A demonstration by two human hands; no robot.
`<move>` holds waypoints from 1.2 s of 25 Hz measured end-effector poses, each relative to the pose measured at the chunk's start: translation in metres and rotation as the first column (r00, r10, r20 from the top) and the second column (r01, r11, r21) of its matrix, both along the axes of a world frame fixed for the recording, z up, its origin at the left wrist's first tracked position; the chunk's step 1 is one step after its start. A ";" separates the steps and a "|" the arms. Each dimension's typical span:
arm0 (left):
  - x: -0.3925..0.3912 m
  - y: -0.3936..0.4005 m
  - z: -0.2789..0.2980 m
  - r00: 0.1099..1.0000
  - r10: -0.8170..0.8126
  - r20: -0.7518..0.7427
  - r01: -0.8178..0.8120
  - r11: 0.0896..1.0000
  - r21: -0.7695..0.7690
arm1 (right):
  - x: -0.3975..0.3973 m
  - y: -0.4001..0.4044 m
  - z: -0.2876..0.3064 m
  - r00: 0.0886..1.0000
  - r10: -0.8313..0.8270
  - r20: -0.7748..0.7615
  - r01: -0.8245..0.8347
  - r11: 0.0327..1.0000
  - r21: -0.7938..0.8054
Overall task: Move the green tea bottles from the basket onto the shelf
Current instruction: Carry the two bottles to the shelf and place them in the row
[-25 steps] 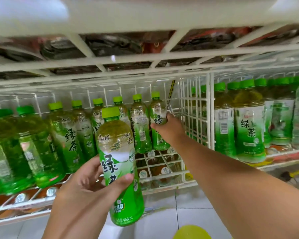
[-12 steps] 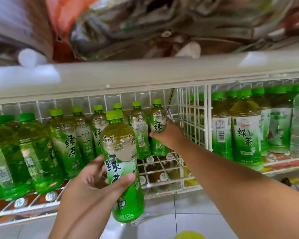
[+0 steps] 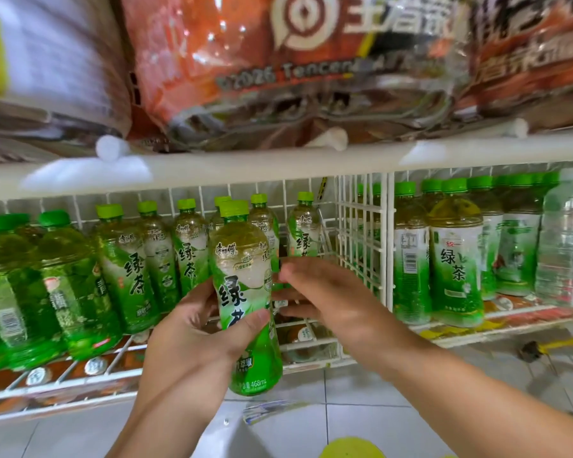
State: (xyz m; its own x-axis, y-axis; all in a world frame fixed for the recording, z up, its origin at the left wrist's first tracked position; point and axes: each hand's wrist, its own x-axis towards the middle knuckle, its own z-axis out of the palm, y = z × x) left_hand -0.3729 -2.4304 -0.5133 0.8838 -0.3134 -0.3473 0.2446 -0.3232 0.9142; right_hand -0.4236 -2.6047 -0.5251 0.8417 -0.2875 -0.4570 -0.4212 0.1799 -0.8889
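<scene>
Before the shelf [image 3: 212,388], left hand [image 3: 192,338] grips a bottle [image 3: 245,292] upright; right hand [image 3: 325,295] hovers loose-fingered, empty.

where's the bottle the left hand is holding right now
In the head view, the held green tea bottle is centre frame, upright in the left hand, in front of the wire shelf, with the right hand just right of it.

We see a green bottle [image 3: 245,292] with a lime cap and white-green label, a white wire shelf [image 3: 311,342], orange bags [image 3: 278,61] above, and pale floor tiles [image 3: 361,424].
</scene>
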 end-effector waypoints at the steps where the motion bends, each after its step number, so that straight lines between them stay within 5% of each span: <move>1: -0.001 -0.002 0.000 1.000 -0.022 -0.001 0.022 1.000 -0.008 | -0.008 0.008 0.007 0.999 0.040 0.013 -0.040 0.999 0.032; 6: -0.008 -0.007 0.005 0.995 -0.073 0.074 0.075 0.997 -0.024 | -0.003 0.029 0.011 0.995 0.060 -0.078 -0.078 0.965 -0.250; 12: -0.003 0.002 0.000 0.972 -0.186 0.143 0.161 0.972 0.171 | -0.001 0.016 0.017 0.994 -0.097 -0.057 0.078 0.958 -0.275; 16: 0.013 0.018 0.006 0.827 -0.425 0.368 0.140 0.790 0.597 | 0.004 -0.007 0.010 0.973 -0.232 -0.001 0.217 0.912 -0.348; 20: 0.026 0.027 -0.015 0.670 -0.613 0.419 0.028 0.584 0.811 | 0.019 -0.020 -0.007 0.939 -0.344 0.009 0.294 0.789 -0.539; 24: 0.027 0.028 -0.040 0.601 -0.675 0.428 -0.053 0.501 0.864 | 0.034 -0.032 -0.031 0.913 -0.407 -0.009 0.311 0.710 -0.632; 30: 0.029 0.029 -0.051 0.598 -0.651 0.468 -0.120 0.505 0.855 | 0.048 -0.038 -0.058 0.867 -0.494 -0.066 0.330 0.667 -0.668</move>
State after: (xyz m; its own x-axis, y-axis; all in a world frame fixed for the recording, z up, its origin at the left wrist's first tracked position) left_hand -0.3443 -2.4017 -0.5638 0.8411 -0.5365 0.0679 -0.5397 -0.8408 0.0427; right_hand -0.3757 -2.6432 -0.5827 0.4638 -0.8626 -0.2018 -0.6383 -0.1675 -0.7514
